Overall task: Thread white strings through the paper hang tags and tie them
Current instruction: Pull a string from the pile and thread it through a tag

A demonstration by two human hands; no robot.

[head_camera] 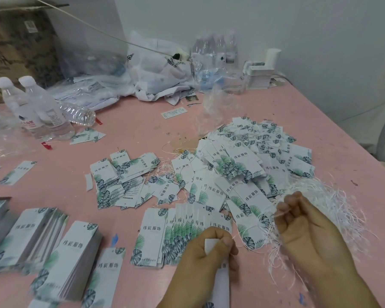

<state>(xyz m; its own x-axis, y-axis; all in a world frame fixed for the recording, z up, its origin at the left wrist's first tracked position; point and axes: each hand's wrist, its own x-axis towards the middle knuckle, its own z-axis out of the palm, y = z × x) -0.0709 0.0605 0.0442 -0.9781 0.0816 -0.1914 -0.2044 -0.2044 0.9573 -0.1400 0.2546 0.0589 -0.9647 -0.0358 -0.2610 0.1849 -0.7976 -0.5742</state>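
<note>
My left hand (206,255) grips a white paper hang tag (221,283) near its top end, at the bottom centre. My right hand (307,230) is curled, its fingertips pinching a thin white string (278,215) beside a loose bundle of white strings (333,205) on the right. A big heap of strung leaf-print tags (249,161) lies behind both hands. A fanned row of unstrung tags (182,232) lies just in front of my left hand.
Stacks of tags (73,258) stand at the lower left of the pink table (129,130). Water bottles (42,112) stand at the left. Plastic bags (156,70), more bottles and a cardboard box (20,45) crowd the back by the wall.
</note>
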